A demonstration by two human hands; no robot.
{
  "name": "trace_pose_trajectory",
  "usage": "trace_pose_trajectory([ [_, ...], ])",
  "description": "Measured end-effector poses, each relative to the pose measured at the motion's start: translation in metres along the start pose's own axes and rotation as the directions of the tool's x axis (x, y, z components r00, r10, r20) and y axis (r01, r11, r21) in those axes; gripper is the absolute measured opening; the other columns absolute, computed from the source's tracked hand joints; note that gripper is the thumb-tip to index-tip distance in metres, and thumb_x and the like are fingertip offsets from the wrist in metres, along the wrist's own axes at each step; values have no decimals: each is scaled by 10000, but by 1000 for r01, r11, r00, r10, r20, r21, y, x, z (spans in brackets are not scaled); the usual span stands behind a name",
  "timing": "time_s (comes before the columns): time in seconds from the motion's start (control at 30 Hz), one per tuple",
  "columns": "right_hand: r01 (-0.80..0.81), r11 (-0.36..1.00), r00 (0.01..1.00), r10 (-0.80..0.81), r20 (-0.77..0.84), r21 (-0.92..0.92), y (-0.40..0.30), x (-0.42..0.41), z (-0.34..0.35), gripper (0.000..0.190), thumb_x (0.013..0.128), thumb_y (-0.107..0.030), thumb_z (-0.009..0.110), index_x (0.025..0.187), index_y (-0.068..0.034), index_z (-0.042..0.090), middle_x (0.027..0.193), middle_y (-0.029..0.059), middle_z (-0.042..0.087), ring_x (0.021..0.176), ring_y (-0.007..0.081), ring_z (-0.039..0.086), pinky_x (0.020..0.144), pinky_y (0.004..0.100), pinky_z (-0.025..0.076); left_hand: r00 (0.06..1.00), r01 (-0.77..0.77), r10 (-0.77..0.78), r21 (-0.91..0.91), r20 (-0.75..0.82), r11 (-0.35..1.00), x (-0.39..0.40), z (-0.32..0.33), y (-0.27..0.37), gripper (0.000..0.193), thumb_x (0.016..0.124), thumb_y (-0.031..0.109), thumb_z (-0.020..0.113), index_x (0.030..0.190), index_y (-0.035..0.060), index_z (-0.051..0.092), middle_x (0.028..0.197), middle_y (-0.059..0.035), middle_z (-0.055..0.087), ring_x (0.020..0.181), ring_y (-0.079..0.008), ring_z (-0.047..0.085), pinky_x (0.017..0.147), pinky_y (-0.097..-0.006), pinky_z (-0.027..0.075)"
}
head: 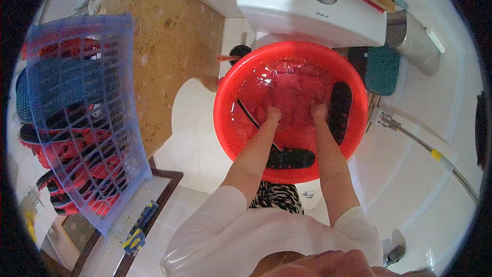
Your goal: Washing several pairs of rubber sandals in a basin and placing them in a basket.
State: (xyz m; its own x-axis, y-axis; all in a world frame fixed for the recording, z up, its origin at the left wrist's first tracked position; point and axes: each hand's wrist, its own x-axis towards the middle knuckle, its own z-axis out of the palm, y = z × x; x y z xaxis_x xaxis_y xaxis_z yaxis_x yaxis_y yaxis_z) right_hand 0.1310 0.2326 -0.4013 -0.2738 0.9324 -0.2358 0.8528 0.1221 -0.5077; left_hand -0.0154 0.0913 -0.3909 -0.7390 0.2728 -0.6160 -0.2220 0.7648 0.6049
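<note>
Before me is a round red plastic basin (290, 177) of water. Both my forearms reach down into it. My left hand (273, 113) is under the water at the middle left, blurred by ripples. My right hand (319, 110) is likewise under the surface, to the right. Whether either holds something cannot be made out. Reddish cloth-like material seems to lie below the surface around them. A black insole-shaped piece (340, 111) rests along the basin's right side, and another (294, 158) lies at its near side. A thin dark strip with a pale edge (249, 113) slants beside my left hand.
A blue plastic crate (132, 123) at the left holds red-and-black slippers (73, 142). A white toilet cistern (307, 17) stands behind the basin. On the right are a teal container (382, 71) and a metal hose (415, 138). A blue-and-yellow cloth (134, 240) lies lower left.
</note>
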Motion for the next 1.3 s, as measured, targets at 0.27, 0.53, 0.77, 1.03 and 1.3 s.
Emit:
trace_pose_trajectory([
  [0.27,-67,997,998,66,6,25,-76,-40,-91,664,772,-388,651,1200,73,439,1061,317,576,982,458,565,857,477,447,983,50,-68,107,169,993,-64,-57,51,526,801,245,549,1243,-6,413,1091,-257,589,1021,-411,576,873,-467,464],
  [0.53,-131,985,955,95,282,113,-184,-73,-194,614,740,-300,652,1206,46,451,1071,302,589,1060,442,547,912,455,432,949,50,-92,144,301,988,-127,-139,128,483,806,271,581,1157,-42,469,1075,-253,600,1034,-382,589,798,-431,524],
  [0.77,-3,998,958,-15,285,63,-255,-119,-297,590,760,-288,663,1219,18,453,1104,277,592,1039,411,576,880,437,461,927,-346,320,119,199,930,-171,-212,155,409,790,297,617,1003,-39,523,943,-218,646,816,-341,667,639,-386,552],
  [1.03,47,987,973,-80,216,155,-268,-180,-361,571,769,-233,670,1231,-3,426,1101,251,595,1017,404,582,843,435,475,889,-179,199,-86,413,980,-269,-290,243,347,786,221,625,963,-49,498,805,-161,620,585,-260,656,444,-348,540],
  [1.3,202,974,968,-215,131,103,-304,-200,-389,527,781,-213,653,1226,-27,441,1113,242,579,1029,406,563,856,445,460,880,-175,207,-113,428,978,-281,-298,255,363,796,217,629,993,-57,494,830,-166,618,585,-245,651,453,-345,537],
])
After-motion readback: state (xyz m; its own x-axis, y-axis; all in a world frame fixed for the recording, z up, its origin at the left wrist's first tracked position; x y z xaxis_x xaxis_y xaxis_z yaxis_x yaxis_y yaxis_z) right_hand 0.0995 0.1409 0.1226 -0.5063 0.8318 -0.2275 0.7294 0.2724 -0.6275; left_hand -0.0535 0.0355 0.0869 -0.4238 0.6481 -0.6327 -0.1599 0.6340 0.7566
